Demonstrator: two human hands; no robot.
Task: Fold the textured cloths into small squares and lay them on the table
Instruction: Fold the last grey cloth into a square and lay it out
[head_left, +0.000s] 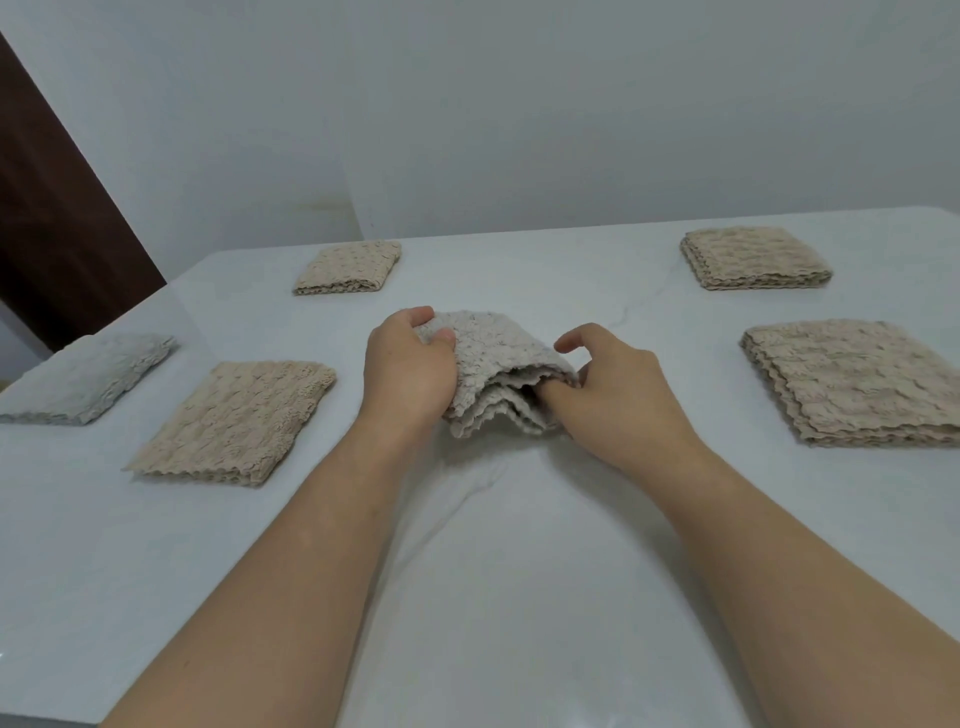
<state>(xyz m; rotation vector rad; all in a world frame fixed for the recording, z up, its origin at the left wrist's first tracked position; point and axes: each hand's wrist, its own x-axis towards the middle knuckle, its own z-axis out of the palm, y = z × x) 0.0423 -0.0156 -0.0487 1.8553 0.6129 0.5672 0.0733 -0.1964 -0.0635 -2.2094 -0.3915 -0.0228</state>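
A pale grey textured cloth (498, 358), folded into several layers, is held just above the middle of the white table (519, 545). My left hand (408, 371) grips its left side, thumb on top and fingers curled over the far corner. My right hand (613, 395) holds the right edge, with fingers tucked between the layers and the forefinger raised. Folded beige cloths lie flat around it: one at the near left (234, 421), one at the far left (348, 267), one at the far right (753, 257) and one at the right (857, 379).
A folded grey cloth (88, 379) lies at the table's left edge. A plain wall (519, 104) rises behind the table, and a dark brown door (47, 208) stands at the far left. Bare table surface stretches between my forearms.
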